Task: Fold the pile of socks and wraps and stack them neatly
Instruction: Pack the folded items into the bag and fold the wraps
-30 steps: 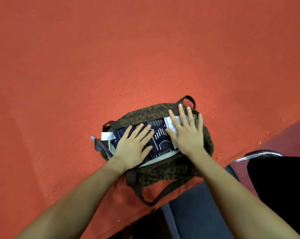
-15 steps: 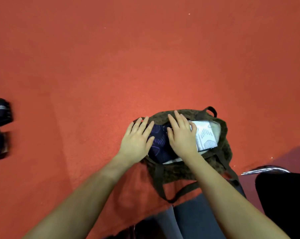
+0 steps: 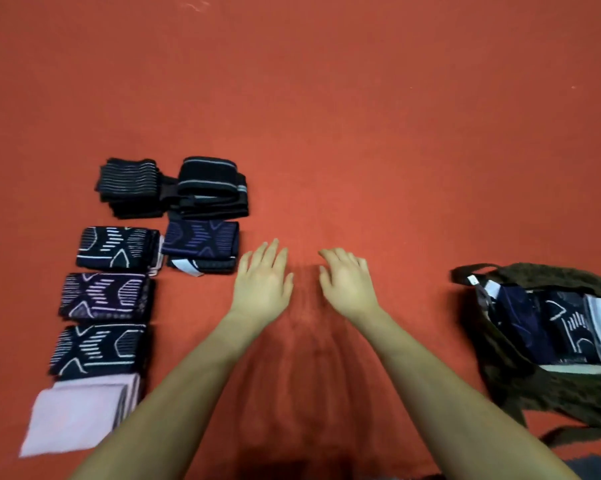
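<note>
Folded socks lie in rows on the red surface at the left: several dark patterned pairs, a navy pair and a pale pink piece nearest me. Behind them sit black striped wraps and a second folded black bundle. My left hand hovers with fingers spread, just right of the navy pair, holding nothing. My right hand is beside it, fingers relaxed and empty. A dark leopard-print bag at the right holds more patterned socks.
The red surface stretches wide and bare beyond and between the hands. A bag strap trails along the lower right edge, near a dark patch of floor.
Both hands have left the bag and its socks and moved left over bare surface. The view has swung left, so the folded rows are now in sight and the bag sits at the right.
</note>
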`<state>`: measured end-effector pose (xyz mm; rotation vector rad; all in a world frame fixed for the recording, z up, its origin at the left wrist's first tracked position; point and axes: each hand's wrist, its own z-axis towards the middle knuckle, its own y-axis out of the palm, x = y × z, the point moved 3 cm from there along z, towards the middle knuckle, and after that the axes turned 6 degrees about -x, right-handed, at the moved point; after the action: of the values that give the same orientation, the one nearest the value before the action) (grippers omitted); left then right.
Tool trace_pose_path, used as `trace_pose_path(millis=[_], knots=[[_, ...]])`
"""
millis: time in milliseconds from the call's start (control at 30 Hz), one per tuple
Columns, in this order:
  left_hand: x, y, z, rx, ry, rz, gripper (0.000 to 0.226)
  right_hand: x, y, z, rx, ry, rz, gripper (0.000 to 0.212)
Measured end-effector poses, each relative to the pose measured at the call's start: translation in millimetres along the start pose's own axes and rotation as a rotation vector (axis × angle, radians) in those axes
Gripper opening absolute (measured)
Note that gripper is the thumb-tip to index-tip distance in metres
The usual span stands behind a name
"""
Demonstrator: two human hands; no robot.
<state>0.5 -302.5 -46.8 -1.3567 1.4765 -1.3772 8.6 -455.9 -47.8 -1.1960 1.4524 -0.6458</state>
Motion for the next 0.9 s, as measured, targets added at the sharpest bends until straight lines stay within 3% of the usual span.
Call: trace_pose_path(millis=[167,333,567,700,800,900], knots=[[-100.2,-9.9,-7.2,0.044,-0.106,-0.015,0.05,-94.4,30.9,54.1,-0.009,-0.08,0.068,0.036],[-169.2,-8.8,16.9,0.115,-0.176,-0.032,0.032,-138.2,46.7,109.8,-0.013,-0.046,0.157,0.042],[-198.6,16.9,29.4,-0.122,-0.088,0.047,0.043,-143.6,89.1,128.7,-0.273,-0.056,-0.153,0.054],[-204.0,19.0,36.3,-0.225,-0.036,0.118,0.06,-137.1,92.8,130.2,-0.229,-0.07,-0.15,0.062],[-210.7,21.5,46.0,-0.345,0.035,0.129,0.06,-137.1,93.8,138.9,-0.305,-0.12,-0.118,0.066],[-212.5,26.8,43.7,-0.362,0.077,0.135,0.06,-137.3,95.5,134.7,-0.313,-0.133,-0.184,0.069]])
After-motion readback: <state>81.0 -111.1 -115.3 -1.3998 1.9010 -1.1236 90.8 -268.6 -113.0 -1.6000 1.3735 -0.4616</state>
